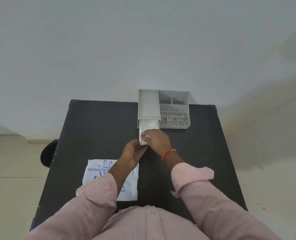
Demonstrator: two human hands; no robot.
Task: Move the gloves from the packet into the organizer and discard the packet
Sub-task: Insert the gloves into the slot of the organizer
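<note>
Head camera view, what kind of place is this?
Probably a plain indoor workstation, not a home kitchen or shop: a small black table against a bare pale wall, holding only a grey compartment organizer and a printed disposable-gloves packet.

Black table against a pale wall; grey organizer at the far edge, its drawer pulled out toward the person; gloves lie in the drawer as a white crumpled wad, running from under the organizer's lid down to the fingertips; right hand curled over the near end of the wad, fingers pinching a bit of it; orange band on that wrist; left hand flat and spread, palm turned right, fingertips just beside the drawer's near left corner, contact unclear; packet, white with blue print, lies flat behind the left fingers, partly under the left forearm; pink striped sleeves.
</note>
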